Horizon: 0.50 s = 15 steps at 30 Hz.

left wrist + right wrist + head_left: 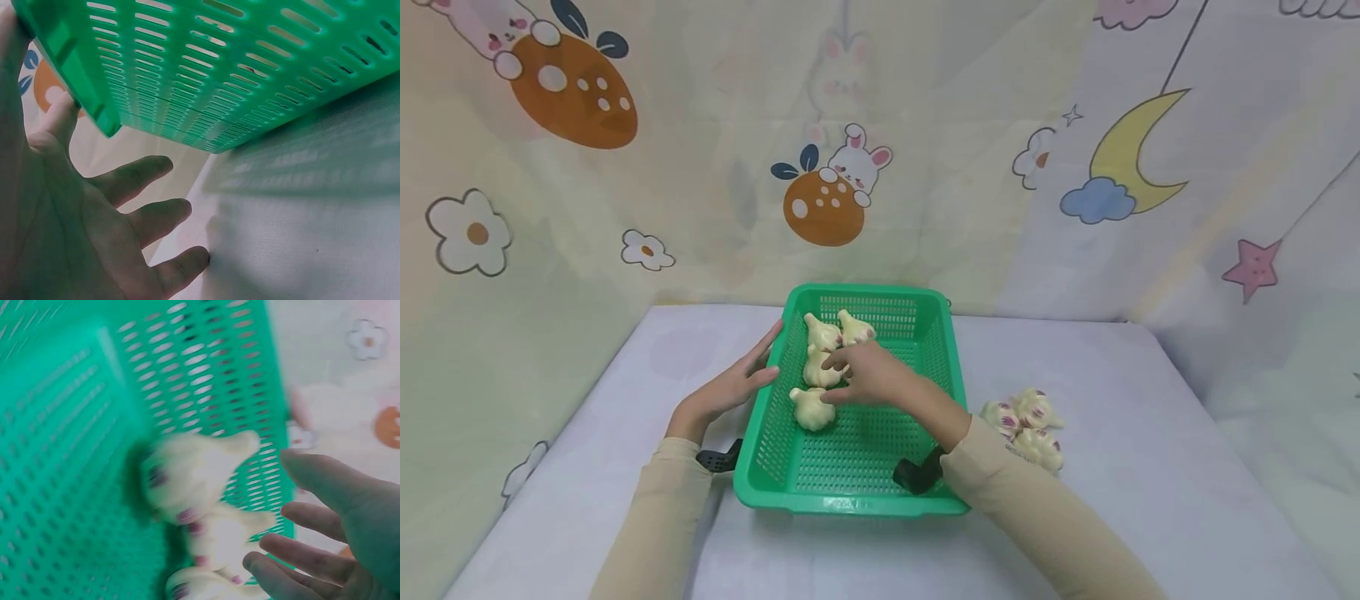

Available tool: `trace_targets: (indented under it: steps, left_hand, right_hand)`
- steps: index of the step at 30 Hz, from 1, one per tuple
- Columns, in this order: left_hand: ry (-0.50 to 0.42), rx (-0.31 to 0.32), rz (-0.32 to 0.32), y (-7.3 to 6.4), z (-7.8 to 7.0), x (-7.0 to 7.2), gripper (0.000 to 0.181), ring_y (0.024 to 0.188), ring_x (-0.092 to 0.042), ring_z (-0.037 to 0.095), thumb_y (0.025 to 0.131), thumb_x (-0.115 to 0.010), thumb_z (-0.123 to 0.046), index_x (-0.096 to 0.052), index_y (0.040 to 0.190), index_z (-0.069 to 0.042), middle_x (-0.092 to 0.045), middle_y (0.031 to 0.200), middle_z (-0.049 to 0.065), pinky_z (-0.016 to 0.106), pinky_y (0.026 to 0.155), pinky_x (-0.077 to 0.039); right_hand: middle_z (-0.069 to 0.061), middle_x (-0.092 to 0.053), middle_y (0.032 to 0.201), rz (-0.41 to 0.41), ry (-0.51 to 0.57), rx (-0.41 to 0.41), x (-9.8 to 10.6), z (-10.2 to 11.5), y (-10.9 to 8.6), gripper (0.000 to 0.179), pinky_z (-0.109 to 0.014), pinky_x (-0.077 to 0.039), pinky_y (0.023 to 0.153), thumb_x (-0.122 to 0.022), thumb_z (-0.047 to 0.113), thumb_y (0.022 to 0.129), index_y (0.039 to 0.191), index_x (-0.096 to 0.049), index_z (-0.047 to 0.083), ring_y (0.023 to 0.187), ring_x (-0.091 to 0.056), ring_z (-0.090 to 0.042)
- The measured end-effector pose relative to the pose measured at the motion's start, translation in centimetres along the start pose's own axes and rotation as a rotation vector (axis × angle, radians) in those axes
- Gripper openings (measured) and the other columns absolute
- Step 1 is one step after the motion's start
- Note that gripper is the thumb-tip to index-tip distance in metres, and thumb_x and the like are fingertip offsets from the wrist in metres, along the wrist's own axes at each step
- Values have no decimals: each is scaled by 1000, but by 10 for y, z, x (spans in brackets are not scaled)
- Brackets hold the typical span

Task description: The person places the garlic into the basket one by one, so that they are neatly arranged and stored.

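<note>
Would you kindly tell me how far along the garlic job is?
Apparently done: at least four garlic bulbs lie in the green basket. In hand: the open right grip is close by these bulbs, apparently holding nothing; the left grip touches the basket's side. Probably left: three loose bulbs on the table, right of the basket.

A white table (1135, 467) bears a green basket (868, 290) and, to its right, three clustered garlic bulbs (1034, 410).
</note>
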<state>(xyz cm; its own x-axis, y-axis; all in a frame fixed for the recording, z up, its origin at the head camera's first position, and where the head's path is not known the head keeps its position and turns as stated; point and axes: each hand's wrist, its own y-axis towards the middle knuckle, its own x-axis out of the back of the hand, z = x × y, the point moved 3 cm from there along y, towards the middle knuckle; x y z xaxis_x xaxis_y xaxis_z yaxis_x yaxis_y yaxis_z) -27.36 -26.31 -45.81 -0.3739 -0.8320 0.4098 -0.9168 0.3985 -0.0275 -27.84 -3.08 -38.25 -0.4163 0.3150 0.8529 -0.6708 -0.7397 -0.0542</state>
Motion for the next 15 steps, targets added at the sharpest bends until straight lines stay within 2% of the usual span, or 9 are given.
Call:
trace_targets:
  steps: [1,4,6,9,15]
  left_hand:
    - [-1,0,0,0,0,0,69,146,-5,39,100,-44,-35,3,149,-47,0,161,4,71,106,-15]
    - [-2,0,2,0,1,0,69,146,-4,39,100,-44,-35,3,148,-48,1,161,5,72,106,-15]
    - [-6,-4,4,0,2,0,69,146,-4,39,100,-44,-34,3,148,-48,1,161,6,72,106,-14]
    - [-11,-14,8,0,2,1,69,146,-3,39,100,-43,-33,3,149,-47,1,161,6,72,106,-12]
    - [-19,-34,16,2,4,0,69,147,-1,38,100,-43,-33,4,149,-45,4,161,4,72,106,-11]
  right_hand:
    - [-6,-67,117,-16,8,3,4,1,-4,43,-34,-50,92,-73,31,83,118,-66,7,102,-66,-24]
    - [-4,-67,120,-67,58,-2,16,4,-17,44,-36,-49,95,-73,31,83,120,-65,9,104,-66,-23]
    - [-1,-65,122,-108,85,-19,25,5,-28,45,-35,-49,95,-72,32,84,123,-64,11,107,-65,-22]
    - [2,-63,125,-181,125,-62,38,2,-46,48,-34,-53,88,-73,33,83,126,-62,15,109,-63,-20]
    - [-2,-58,131,-304,154,-123,59,-14,-87,51,-38,-52,92,-72,34,84,131,-58,18,116,-60,-23]
